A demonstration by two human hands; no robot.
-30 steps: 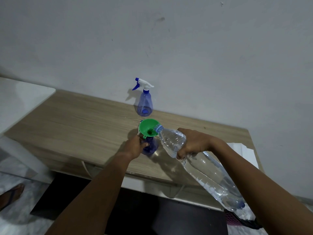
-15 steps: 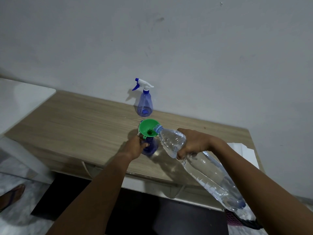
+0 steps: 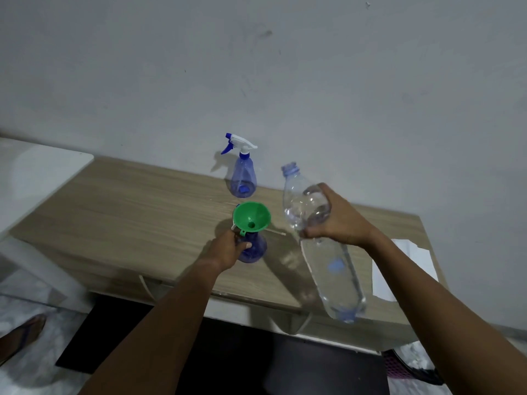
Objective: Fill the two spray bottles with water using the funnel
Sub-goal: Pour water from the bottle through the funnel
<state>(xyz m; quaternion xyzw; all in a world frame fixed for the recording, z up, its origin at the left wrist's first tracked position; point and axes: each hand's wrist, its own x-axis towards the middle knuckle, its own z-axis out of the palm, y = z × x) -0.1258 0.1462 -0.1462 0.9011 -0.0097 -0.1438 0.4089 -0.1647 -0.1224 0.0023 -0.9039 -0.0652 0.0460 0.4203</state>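
A green funnel (image 3: 251, 216) sits in the neck of a blue spray bottle (image 3: 255, 248) near the middle of the wooden table (image 3: 114, 212). My left hand (image 3: 226, 249) grips that bottle's side. My right hand (image 3: 335, 216) holds a large clear water bottle (image 3: 322, 249), uncapped, with its mouth raised up and to the right of the funnel. A second blue spray bottle (image 3: 243, 173) with its white and blue trigger head on stands at the back by the wall.
A thin white tube (image 3: 278, 232) lies on the table just right of the funnel. White paper (image 3: 405, 269) lies at the table's right end. A white surface (image 3: 37, 172) adjoins on the left. A sandalled foot (image 3: 20, 337) shows on the floor.
The water bottle's mouth was resting at the funnel's rim. My right hand has since tipped the bottle upright and drawn it away to the right. My left hand stays on the spray bottle.
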